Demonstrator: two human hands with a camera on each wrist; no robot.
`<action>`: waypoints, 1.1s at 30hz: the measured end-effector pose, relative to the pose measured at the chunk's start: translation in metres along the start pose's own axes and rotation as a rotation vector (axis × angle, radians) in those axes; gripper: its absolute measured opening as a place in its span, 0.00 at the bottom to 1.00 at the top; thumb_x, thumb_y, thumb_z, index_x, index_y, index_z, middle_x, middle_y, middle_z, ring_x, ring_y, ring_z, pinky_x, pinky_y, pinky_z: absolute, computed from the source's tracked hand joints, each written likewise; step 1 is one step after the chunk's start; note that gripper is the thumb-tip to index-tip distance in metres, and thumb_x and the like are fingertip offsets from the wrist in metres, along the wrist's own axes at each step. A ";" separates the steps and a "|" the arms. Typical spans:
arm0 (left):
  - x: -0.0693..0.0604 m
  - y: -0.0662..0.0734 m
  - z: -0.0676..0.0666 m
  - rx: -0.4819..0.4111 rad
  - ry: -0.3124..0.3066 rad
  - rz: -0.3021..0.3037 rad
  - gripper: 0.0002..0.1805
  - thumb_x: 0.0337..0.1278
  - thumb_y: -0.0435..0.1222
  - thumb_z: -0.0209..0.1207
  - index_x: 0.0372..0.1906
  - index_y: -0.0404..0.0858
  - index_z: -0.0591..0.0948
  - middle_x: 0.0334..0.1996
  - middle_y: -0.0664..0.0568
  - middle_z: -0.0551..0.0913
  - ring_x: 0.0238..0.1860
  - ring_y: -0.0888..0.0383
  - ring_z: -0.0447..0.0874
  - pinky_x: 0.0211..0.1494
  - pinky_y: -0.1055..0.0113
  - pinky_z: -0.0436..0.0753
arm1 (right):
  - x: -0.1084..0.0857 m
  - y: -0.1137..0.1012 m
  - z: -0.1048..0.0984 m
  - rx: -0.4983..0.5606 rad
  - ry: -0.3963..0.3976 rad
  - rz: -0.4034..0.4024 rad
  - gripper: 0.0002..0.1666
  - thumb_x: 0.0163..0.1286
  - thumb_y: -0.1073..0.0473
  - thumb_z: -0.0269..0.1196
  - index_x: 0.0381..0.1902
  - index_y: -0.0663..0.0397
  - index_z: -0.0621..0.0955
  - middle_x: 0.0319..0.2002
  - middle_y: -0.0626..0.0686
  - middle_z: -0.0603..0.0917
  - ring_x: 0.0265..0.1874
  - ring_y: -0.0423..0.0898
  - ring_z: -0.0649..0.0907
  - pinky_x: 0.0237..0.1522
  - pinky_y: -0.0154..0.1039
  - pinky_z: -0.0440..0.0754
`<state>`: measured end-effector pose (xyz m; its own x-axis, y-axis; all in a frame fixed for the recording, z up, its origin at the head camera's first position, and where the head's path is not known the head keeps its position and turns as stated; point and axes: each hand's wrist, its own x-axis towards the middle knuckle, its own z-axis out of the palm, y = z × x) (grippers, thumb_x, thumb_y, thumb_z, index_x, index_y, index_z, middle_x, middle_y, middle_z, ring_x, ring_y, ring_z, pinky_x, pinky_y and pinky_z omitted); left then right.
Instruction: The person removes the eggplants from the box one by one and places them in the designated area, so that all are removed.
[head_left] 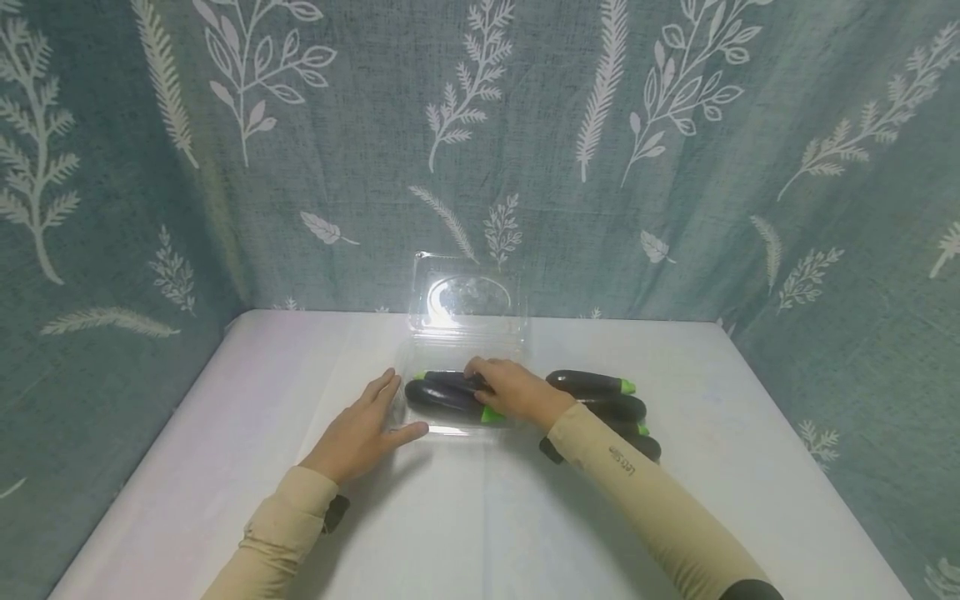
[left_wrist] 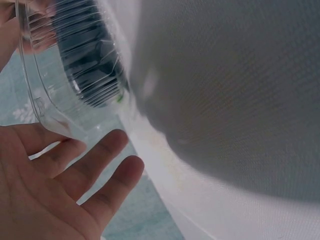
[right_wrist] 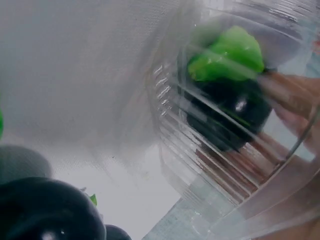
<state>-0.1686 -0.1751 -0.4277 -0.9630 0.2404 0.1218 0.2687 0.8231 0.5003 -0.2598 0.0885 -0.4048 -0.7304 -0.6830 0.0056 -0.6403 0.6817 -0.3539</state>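
A clear plastic clamshell box lies on the table with its lid raised at the back. Two dark eggplants lie side by side inside: a front eggplant with its green cap to the right, and a rear eggplant, cap to the left. My right hand reaches into the box from the right and grips the rear eggplant near its right end, the thumb close to the front one. Fingers spread, my left hand rests against the box's left side; in the left wrist view its fingertips show beside the clear wall.
Several more eggplants lie in a group right of the box, partly hidden under the right forearm. A white cloth covers the table. Green leaf-patterned curtains enclose the back and sides.
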 end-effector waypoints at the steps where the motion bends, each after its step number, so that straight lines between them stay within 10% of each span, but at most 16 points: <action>1: 0.000 0.000 0.000 0.000 -0.001 0.001 0.56 0.62 0.68 0.56 0.78 0.29 0.58 0.79 0.38 0.55 0.69 0.33 0.67 0.67 0.37 0.71 | 0.000 -0.001 0.000 -0.004 -0.006 0.007 0.21 0.74 0.60 0.64 0.62 0.52 0.76 0.55 0.55 0.84 0.56 0.50 0.83 0.60 0.44 0.80; 16: -0.001 0.001 -0.002 -0.013 -0.006 -0.009 0.57 0.61 0.69 0.56 0.78 0.29 0.58 0.79 0.39 0.55 0.70 0.33 0.67 0.68 0.37 0.70 | -0.006 -0.001 -0.002 -0.056 0.027 0.005 0.31 0.73 0.56 0.65 0.72 0.49 0.73 0.59 0.55 0.79 0.56 0.49 0.82 0.60 0.43 0.80; 33: -0.001 0.002 -0.003 0.002 -0.004 0.001 0.55 0.62 0.66 0.58 0.77 0.28 0.59 0.78 0.37 0.55 0.69 0.32 0.67 0.68 0.37 0.70 | -0.032 -0.004 -0.028 -0.044 0.299 0.054 0.30 0.72 0.51 0.66 0.70 0.48 0.74 0.61 0.53 0.80 0.59 0.51 0.78 0.61 0.48 0.78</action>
<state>-0.1676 -0.1750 -0.4246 -0.9627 0.2431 0.1186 0.2695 0.8240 0.4985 -0.2407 0.1146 -0.3773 -0.7969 -0.5428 0.2651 -0.6037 0.7298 -0.3208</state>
